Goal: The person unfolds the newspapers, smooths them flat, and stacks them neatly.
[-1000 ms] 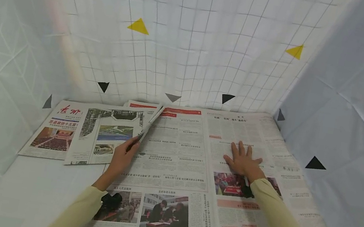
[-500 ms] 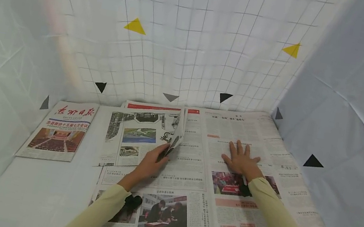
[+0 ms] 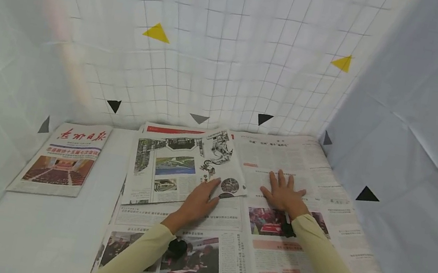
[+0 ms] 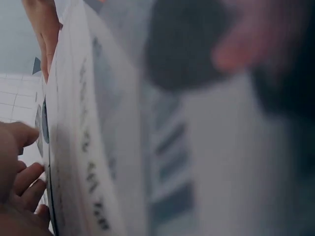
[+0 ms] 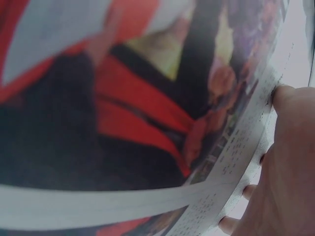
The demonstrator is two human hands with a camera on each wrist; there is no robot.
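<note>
A wide newspaper (image 3: 225, 233) lies unfolded on the white table. On its upper left part rests a smaller folded newspaper (image 3: 174, 186) with a blue picture and line drawings. At that folded newspaper's lower right edge, my left hand (image 3: 197, 202) touches the paper with loosely bent fingers; they also show beside the sheets in the left wrist view. My right hand (image 3: 283, 195) rests with spread fingers on the right half of the unfolded newspaper, just above a red photo. The right wrist view has the hand (image 5: 280, 162) against the page.
Another folded newspaper (image 3: 62, 162) with a red title lies apart at the left of the table (image 3: 23, 229). White sheeting (image 3: 215, 50) with a grid and triangles hangs behind, and plain sheeting (image 3: 426, 155) stands close on the right.
My left hand has moved the folded newspaper right, off the red-titled one and onto the unfolded newspaper. Its grip has loosened and the raised edge now lies down. My right hand stays in place.
</note>
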